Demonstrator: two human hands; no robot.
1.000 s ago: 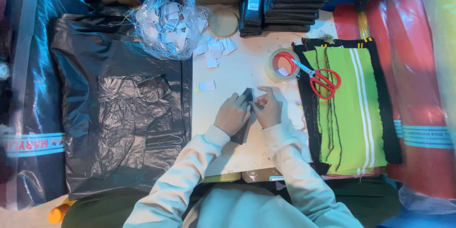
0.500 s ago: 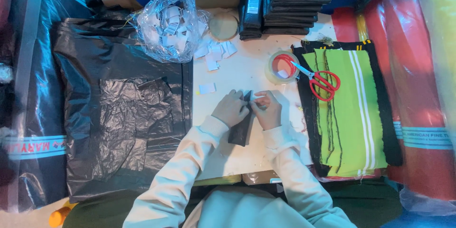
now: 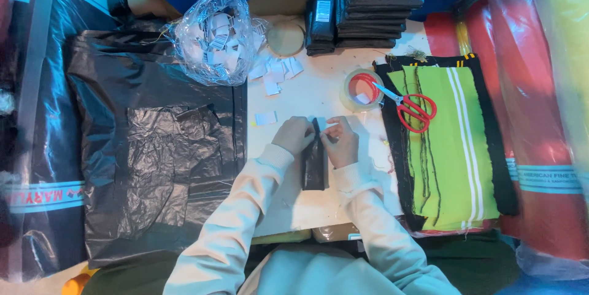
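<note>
My left hand (image 3: 294,136) and right hand (image 3: 341,141) cover the top of the narrow dark packet (image 3: 315,166); can't tell the grip. Loose white paper tags (image 3: 277,73) too small to read. Red fabric roll (image 3: 546,117) cut off at right edge.

A narrow black plastic packet (image 3: 315,163) lies lengthwise on the pale counter (image 3: 307,203) at frame centre, its top end pinched by fingers (image 3: 310,135).

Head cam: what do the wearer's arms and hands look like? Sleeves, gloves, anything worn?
Both arms wear long, pale cream sleeves of soft, loosely wrinkled fabric that end at the wrists. The left hand and right hand are bare: no gloves, and no rings, watch or markings show at this resolution. No cables or straps.
</note>
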